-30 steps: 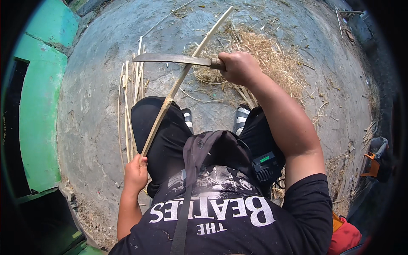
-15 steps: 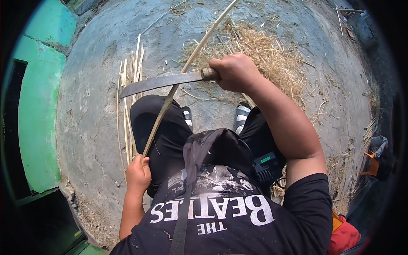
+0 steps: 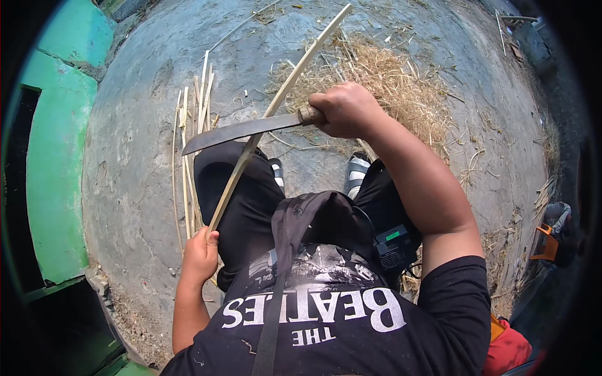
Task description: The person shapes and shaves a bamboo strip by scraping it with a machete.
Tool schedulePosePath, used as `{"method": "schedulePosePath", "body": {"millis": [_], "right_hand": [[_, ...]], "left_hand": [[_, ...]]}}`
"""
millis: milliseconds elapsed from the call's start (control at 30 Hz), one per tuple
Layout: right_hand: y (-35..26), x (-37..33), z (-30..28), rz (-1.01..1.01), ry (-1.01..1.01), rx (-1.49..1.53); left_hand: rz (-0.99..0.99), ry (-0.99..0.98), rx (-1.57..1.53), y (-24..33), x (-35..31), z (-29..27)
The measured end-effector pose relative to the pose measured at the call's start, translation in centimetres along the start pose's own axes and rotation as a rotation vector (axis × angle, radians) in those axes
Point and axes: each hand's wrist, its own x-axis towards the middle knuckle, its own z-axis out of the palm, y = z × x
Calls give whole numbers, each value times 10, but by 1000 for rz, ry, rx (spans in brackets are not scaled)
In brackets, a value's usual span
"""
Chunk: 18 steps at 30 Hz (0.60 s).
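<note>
My left hand is closed around the lower end of a long pale bamboo strip, beside my left knee. The strip slants up and away to the right, over my left thigh, its far end in the air. My right hand grips the wooden handle of a machete. Its broad, slightly curved blade points left and lies across the strip near its middle, just beyond my knee. Whether the edge bites into the strip cannot be made out.
Several loose strips lie on the concrete ground at the left. Beyond my feet spreads a heap of curled shavings. A green wall stands on the left. A small black device rests by my right thigh; an orange-handled object sits far right.
The strip has slid back toward me, its far end now inside the view. My left hand has drawn slightly nearer my body. The blade has shifted slightly right and its tip sits a little lower.
</note>
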Motion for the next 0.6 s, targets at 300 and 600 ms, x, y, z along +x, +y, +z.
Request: {"method": "schedulePosePath", "body": {"millis": [300,600], "right_hand": [[28,4,4,320,-17,117],[6,7,17,242,50,147]], "left_hand": [[-30,5,11,8,0,-4],[-56,-68,-179,-15,3,3]]}}
